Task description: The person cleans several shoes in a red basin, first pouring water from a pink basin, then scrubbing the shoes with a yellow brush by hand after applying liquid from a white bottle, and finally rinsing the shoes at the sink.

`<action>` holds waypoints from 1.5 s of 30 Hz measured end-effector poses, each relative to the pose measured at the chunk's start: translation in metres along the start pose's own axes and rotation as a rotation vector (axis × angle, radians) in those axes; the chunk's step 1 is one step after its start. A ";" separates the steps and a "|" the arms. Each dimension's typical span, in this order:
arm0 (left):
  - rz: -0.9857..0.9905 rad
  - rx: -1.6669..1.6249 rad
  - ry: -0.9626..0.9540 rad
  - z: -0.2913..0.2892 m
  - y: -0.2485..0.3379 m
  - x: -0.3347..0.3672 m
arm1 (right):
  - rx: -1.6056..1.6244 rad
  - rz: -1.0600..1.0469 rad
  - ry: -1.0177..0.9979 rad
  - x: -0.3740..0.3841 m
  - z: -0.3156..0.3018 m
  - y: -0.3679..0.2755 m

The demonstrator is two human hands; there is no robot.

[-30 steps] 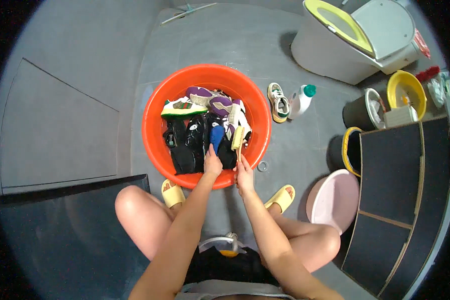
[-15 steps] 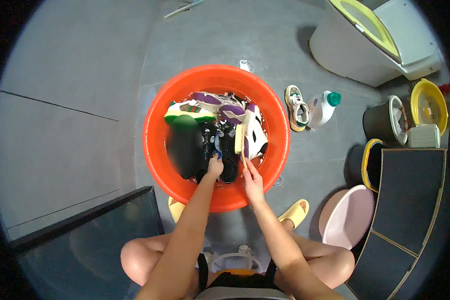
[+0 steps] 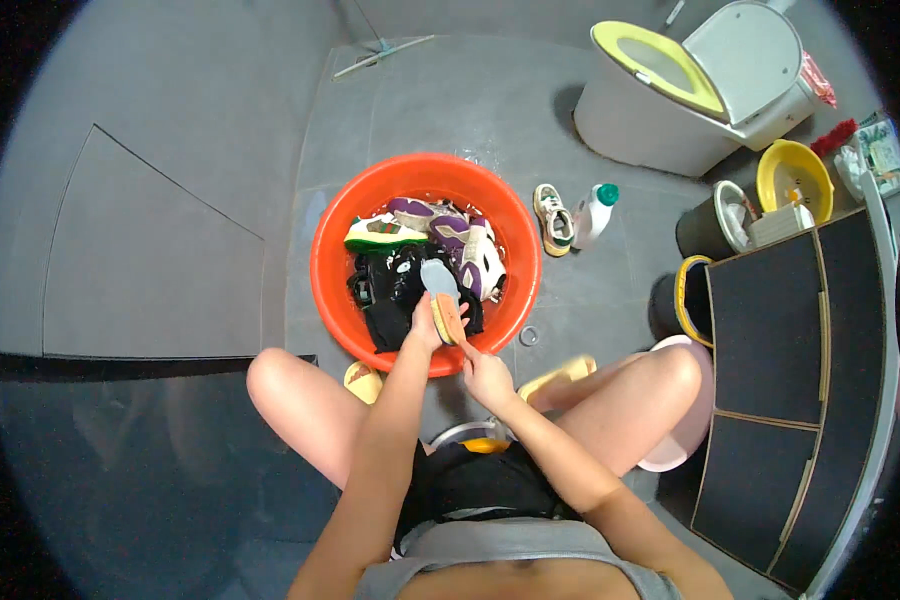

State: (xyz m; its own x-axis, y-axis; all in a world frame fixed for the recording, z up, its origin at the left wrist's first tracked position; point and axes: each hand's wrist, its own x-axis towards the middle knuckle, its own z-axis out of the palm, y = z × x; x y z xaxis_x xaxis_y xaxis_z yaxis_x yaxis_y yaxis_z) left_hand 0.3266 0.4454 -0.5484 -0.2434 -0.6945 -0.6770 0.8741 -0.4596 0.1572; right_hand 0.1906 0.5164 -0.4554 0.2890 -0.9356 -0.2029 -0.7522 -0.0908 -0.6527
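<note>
My left hand (image 3: 426,326) is closed around a flat, light grey-blue, insole-shaped piece (image 3: 438,276), tilted above the basin. My right hand (image 3: 489,381) grips the thin handle of a wooden scrubbing brush (image 3: 449,318). The brush head lies over the near end of the insole-shaped piece, its orange-brown back up and pale bristles showing at the left side. Below is an orange basin (image 3: 327,268) of water. It holds a white sneaker with a green sole (image 3: 384,233), purple-and-white sneakers (image 3: 482,262) and black soaked items (image 3: 388,300) whose kind is unclear.
Right of the basin stand a small sneaker (image 3: 553,219) and a white bottle with a green cap (image 3: 595,215). A toilet (image 3: 630,110), bins (image 3: 705,228), a yellow basin (image 3: 795,180), a pink basin (image 3: 685,440) and a dark cabinet (image 3: 767,330) line the right. A squeegee (image 3: 383,55) lies far off.
My left hand has turned the piece so its flat face shows. My right hand has brought the brush left and nearer, onto the piece. The view has shifted, and my right foot has moved.
</note>
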 end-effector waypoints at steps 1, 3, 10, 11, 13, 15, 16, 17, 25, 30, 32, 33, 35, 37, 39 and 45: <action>0.064 0.011 -0.018 -0.010 -0.002 0.003 | -0.021 -0.027 -0.011 0.007 0.003 -0.002; 0.159 -0.034 0.010 -0.025 -0.009 0.010 | -0.071 -0.072 -0.018 0.029 0.013 -0.001; 0.092 -0.154 0.090 -0.020 -0.027 0.017 | -0.037 -0.125 0.023 0.049 0.032 0.037; 0.134 -0.075 0.102 -0.028 -0.025 0.015 | 0.061 -0.126 0.026 0.030 0.032 0.031; 0.077 -0.117 0.058 -0.043 -0.021 0.015 | 0.090 -0.092 -0.041 -0.004 0.023 0.024; 0.009 -0.091 0.021 -0.058 -0.019 0.018 | 0.067 -0.029 -0.126 -0.012 0.020 0.017; -0.009 -0.089 0.024 -0.059 -0.022 0.022 | 0.048 0.039 -0.117 -0.007 0.019 0.015; 0.022 -0.069 0.072 -0.058 -0.028 0.029 | 0.028 0.108 -0.107 0.001 0.019 0.015; 0.055 -0.205 0.171 -0.073 -0.033 0.059 | -0.135 0.089 -0.149 0.076 0.057 0.027; -0.050 -0.321 0.073 -0.073 -0.028 0.045 | 0.017 0.097 -0.261 0.004 0.017 0.021; -0.033 -0.182 0.104 -0.064 -0.026 0.052 | 0.032 0.064 -0.136 0.017 0.019 0.021; 0.012 -0.175 0.128 -0.054 -0.030 0.054 | 0.002 0.054 -0.118 0.033 0.022 0.030; 0.075 -0.114 0.181 -0.039 -0.035 0.061 | -0.111 0.059 -0.112 0.074 0.036 0.044; 0.374 0.034 0.238 -0.066 -0.022 0.068 | -0.177 0.004 -0.130 0.111 0.060 0.018; 0.204 -0.019 0.218 -0.052 -0.022 0.072 | -0.162 0.041 -0.082 0.121 0.055 0.031; -0.004 -0.154 0.179 -0.044 -0.007 0.061 | 0.036 0.049 -0.181 0.038 0.014 0.024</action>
State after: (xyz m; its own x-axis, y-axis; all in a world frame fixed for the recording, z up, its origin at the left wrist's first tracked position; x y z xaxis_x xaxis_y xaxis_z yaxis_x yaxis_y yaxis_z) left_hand 0.3245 0.4311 -0.6223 -0.1810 -0.5775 -0.7961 0.9305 -0.3626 0.0515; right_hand 0.1919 0.4833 -0.4896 0.3567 -0.8616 -0.3611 -0.7471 -0.0311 -0.6640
